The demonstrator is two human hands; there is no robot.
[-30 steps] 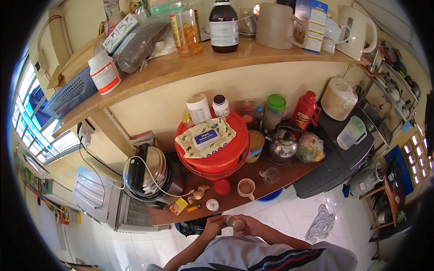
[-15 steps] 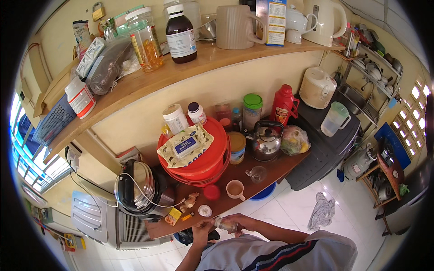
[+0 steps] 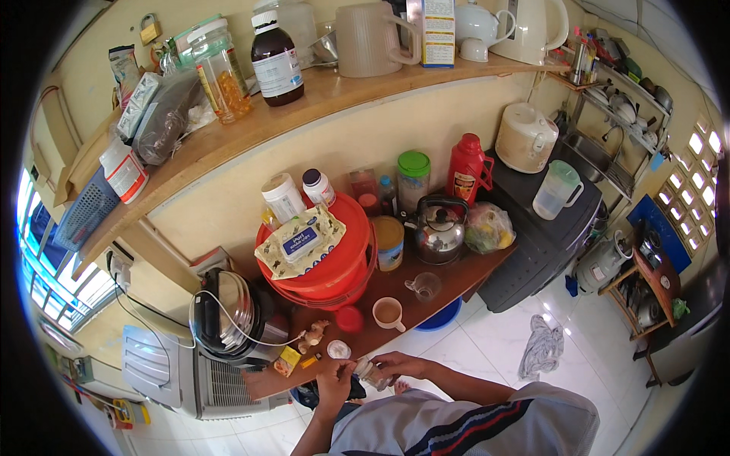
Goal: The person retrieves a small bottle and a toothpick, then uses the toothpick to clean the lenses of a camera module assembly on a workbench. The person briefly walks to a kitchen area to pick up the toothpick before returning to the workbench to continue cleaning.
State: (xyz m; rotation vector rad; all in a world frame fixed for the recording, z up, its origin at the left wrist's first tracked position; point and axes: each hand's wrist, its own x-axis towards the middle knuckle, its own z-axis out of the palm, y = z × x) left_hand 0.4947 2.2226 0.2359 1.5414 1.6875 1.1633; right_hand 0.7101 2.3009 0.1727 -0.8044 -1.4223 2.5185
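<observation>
At the far left of the tabletop (image 3: 365,342), an electric cooker (image 3: 228,304) is set, with a white cord draped across it. To its right, a yellow packet (image 3: 286,361) and a knobbly root (image 3: 312,336) are laid near the front edge, probably for easy reach. The left hand (image 3: 333,381) is raised at that edge, its fingers beside a small glass jar (image 3: 372,375); whether anything is pinched between them cannot be made out. The jar is held tilted between the two hands, just off the tabletop's front edge, with the fingers of the right hand (image 3: 401,366) clamped around it, presumably so that it is steadied while the left is left free. Farther right, a cup of brown liquid (image 3: 388,312) is stood upright, and a clear glass mug (image 3: 424,286) is placed behind it, apparently kept out of the hands' way.
</observation>
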